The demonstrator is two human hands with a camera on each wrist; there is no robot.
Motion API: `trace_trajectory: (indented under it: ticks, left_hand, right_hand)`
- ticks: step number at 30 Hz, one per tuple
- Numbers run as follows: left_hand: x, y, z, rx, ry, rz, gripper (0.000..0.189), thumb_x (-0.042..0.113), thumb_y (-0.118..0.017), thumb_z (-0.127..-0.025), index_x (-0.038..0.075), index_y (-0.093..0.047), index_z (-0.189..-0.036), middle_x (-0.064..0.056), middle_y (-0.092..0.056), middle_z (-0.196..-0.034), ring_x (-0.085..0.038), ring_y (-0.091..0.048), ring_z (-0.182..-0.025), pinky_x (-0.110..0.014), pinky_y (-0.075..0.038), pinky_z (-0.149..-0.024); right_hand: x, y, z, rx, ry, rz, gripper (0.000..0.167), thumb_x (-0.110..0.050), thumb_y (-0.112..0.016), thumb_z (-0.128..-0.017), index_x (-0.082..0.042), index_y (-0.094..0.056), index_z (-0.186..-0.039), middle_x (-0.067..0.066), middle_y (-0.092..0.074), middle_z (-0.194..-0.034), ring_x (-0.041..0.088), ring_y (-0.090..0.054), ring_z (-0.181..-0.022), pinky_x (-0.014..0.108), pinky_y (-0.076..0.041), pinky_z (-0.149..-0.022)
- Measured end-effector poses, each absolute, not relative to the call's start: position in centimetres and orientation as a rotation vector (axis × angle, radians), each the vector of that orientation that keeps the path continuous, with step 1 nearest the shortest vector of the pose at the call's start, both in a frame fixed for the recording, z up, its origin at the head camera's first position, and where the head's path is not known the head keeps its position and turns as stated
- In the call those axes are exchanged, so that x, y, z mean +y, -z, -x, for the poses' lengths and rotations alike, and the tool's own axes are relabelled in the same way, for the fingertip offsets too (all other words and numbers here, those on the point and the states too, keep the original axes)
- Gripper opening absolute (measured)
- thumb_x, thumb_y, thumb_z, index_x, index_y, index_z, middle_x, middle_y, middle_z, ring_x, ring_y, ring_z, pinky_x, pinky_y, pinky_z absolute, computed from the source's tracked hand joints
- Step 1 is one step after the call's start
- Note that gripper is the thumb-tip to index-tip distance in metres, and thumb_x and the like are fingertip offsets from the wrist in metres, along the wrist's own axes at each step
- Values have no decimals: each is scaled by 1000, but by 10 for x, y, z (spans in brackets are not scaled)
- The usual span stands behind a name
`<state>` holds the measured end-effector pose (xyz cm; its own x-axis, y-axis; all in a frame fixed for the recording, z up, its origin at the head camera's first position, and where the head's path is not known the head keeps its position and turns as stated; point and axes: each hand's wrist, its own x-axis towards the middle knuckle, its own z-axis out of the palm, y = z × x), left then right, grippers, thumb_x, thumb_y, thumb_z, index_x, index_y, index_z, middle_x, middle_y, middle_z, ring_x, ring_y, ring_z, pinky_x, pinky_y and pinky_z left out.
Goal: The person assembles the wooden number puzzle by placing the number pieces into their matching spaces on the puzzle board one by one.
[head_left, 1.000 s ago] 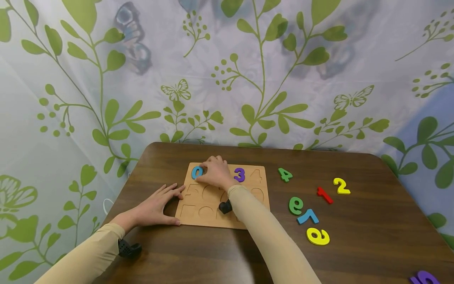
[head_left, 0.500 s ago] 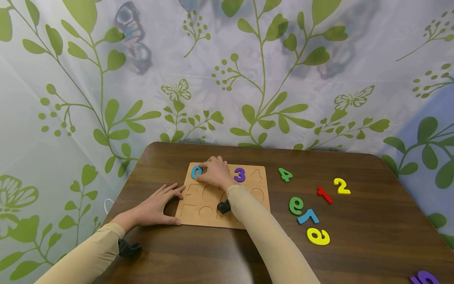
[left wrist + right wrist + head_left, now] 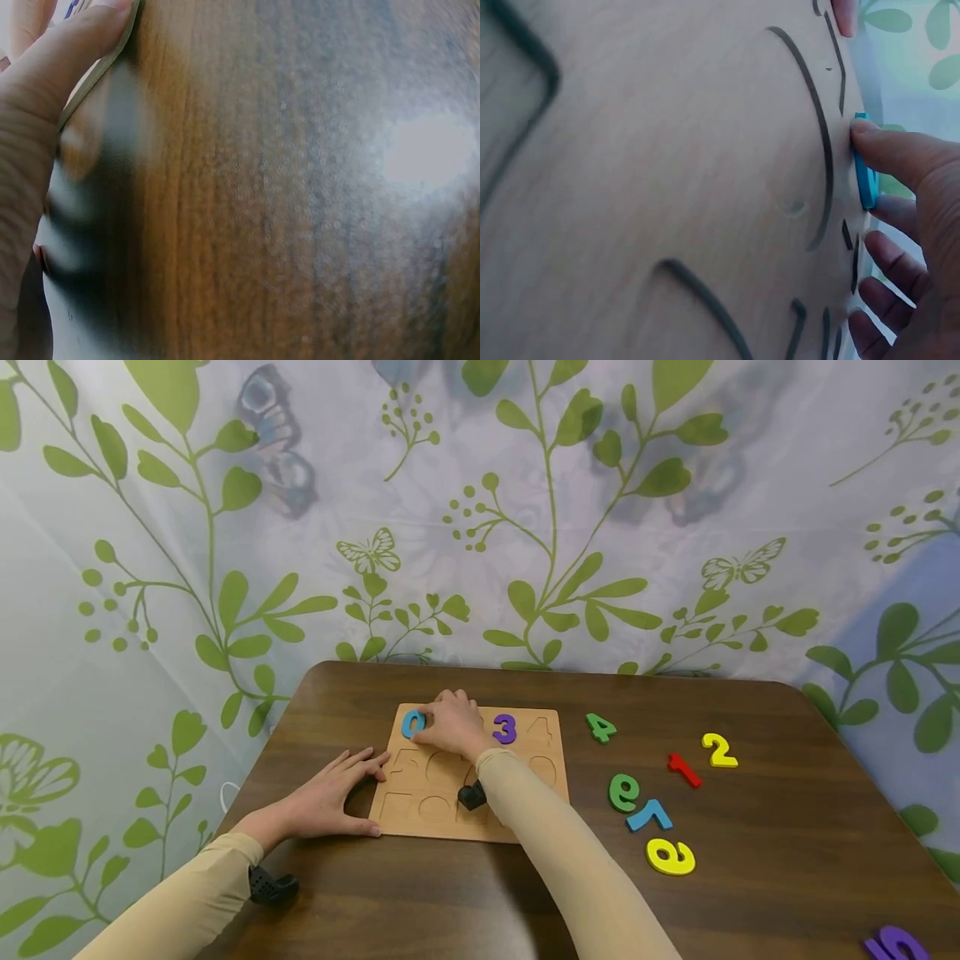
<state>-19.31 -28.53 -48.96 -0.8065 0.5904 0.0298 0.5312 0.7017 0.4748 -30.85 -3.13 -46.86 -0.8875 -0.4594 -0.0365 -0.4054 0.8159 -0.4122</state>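
At the board's (image 3: 442,777) nine o'clock, the left hand (image 3: 333,793) spreads its fingers, thumb and fingertips along the edge, seemingly to steady it. At ten o'clock lies the 0 (image 3: 406,726), pinched by the right hand (image 3: 456,727), probably for fine control; it is bright blue, thick, oval-holed.

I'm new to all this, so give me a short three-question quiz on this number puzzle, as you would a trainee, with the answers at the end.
1. Which of the person's hands pinches the blue 0-shaped piece?

2. True or false: the purple 3-shaped piece lies on the pale wooden puzzle board.

3. What colour is the flat 1-shaped piece lying on the dark brown wood-grain table?
A. Green
B. Yellow
C. Red

Key:
1. The right hand.
2. True.
3. C.
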Motion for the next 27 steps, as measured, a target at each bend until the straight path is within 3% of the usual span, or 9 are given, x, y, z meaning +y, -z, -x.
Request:
trace_trajectory:
  ticks: [6,13,27]
  left_hand:
    - [-286,491,193,2779,-712,-906,68,69,-79,-76,26,-54,-122,-3,-34,-164,-38,-23,-152,-64,-12,-120]
    - [-285,489,193,2775,-690,-886,69,71,-77,-76,27,-54,-123,-3,-32,-165,-38,-21,-153,-63,-11,-121]
    - [-284,489,191,2791,-690,-902,68,72,-76,-77,26,-55,-123,-4,-32,-165,-39,-23,-152,-64,-12,-121]
  right_hand:
    - [-14,457,309,2782,683,789,70,-49,-67,-96,-22,-45,-156,8,-55,-139,33,-40,-133,55,-31,-114]
    - [30,439,319,2794,801,816,51,-40,-65,-101,-19,-56,-147,6,-61,-131,30,-42,-131,51,-34,-112]
    - [136,420,304,2836,841,753,45,-35,-67,-101,-17,-62,-142,5,-61,-133,31,-44,-130,53,-39,-109]
